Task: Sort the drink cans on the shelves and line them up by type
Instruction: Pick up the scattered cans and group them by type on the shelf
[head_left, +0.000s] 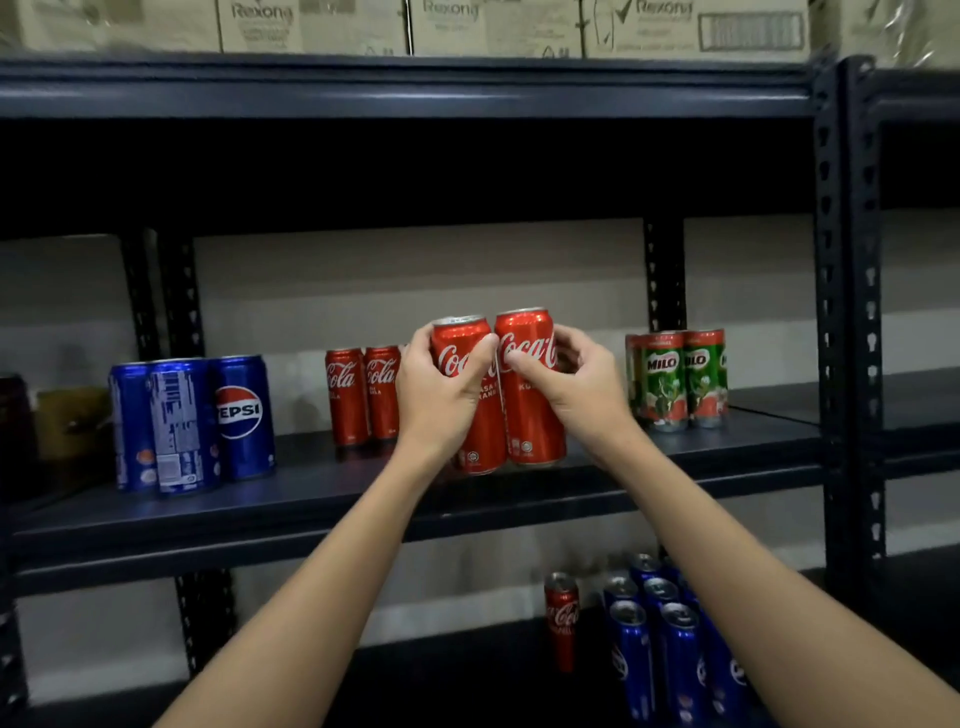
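Observation:
My left hand (441, 387) grips a red Coca-Cola can (480, 441), and my right hand (574, 387) grips a second red Coca-Cola can (532, 410) pressed against it. Both cans stand upright at the middle shelf (311, 499), near its front edge. Behind my left hand stand two more Coca-Cola cans (363, 395). Three blue Pepsi cans (192, 421) are grouped at the left of the same shelf. Green Milo cans (678, 379) stand at its right.
On the lower shelf stand one Coca-Cola can (562, 618) and several blue Pepsi cans (670, 654). Cardboard boxes (498, 26) fill the top shelf. A perforated steel upright (847, 312) bounds the bay on the right. Dark jars (52, 421) sit at far left.

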